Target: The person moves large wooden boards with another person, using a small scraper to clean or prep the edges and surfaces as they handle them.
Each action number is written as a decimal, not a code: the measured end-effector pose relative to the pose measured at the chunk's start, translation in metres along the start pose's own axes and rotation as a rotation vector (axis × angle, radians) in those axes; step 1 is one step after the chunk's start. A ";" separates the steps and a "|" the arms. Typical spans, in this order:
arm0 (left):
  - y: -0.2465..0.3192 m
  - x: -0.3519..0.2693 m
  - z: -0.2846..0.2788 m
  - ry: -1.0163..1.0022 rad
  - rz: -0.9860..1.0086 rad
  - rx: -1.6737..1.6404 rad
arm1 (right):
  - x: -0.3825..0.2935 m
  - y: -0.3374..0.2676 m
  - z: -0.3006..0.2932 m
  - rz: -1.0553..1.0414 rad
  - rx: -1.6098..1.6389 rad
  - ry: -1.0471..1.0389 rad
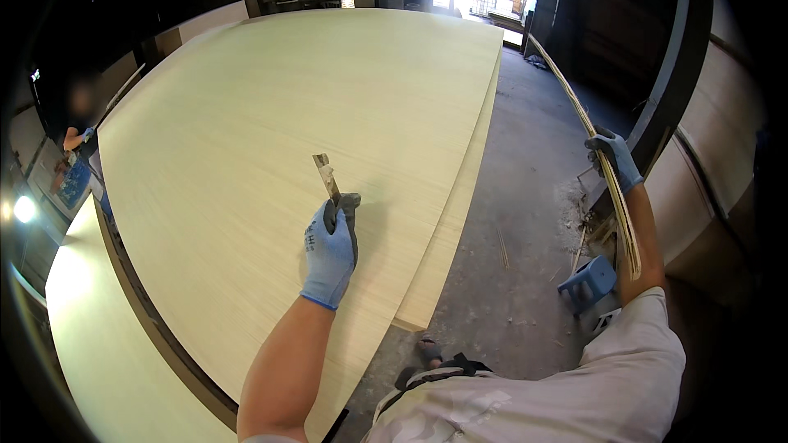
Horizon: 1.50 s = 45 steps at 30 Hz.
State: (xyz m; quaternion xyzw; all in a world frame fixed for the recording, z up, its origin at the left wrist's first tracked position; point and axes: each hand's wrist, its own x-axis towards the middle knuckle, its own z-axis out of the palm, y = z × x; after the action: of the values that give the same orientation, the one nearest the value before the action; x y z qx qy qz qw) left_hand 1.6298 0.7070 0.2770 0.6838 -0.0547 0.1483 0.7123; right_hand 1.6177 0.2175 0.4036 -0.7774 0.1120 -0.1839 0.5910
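My left hand point(330, 246), in a blue knit glove with dark grip fingers, is closed on a short flat blade-like tool point(326, 175) with pale residue on it. It is over the large pale plywood sheet point(295, 92) on top of a stack; whether it rests on the sheet I cannot tell. Out to the right, my right hand point(615, 157), gloved alike, grips a long thin bundle of wood strips point(569, 92). The strips run from beside my forearm towards the doorway. A lower plywood sheet point(446, 252) juts out past the top sheet's right edge.
A co-worker point(80, 135) stands at the far left beside the stack. Another pale panel point(92, 320) lies at lower left. On the concrete floor point(492, 197) are a blue plastic stool point(589, 283) and wood scraps point(578, 234) near a dark post point(662, 117). Panels point(683, 197) stand at right.
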 end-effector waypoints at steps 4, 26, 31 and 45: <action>0.003 0.001 0.000 0.021 -0.023 0.138 | 0.032 -0.020 0.058 -0.043 -0.110 -0.122; 0.020 -0.015 -0.002 0.129 -0.115 -0.103 | 0.214 -0.045 0.203 -0.057 -0.292 -0.372; 0.015 -0.011 0.009 0.074 -0.054 -0.076 | 0.132 -0.018 0.028 0.070 -0.255 -0.136; 0.008 -0.015 -0.010 0.166 -0.018 -0.138 | 0.069 0.390 0.141 1.087 0.519 0.211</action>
State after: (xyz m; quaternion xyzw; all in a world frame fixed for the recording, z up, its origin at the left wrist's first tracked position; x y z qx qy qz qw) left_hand 1.6124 0.7155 0.2799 0.6190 0.0006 0.1940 0.7610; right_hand 1.7557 0.2066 0.0073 -0.4170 0.5021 0.0470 0.7562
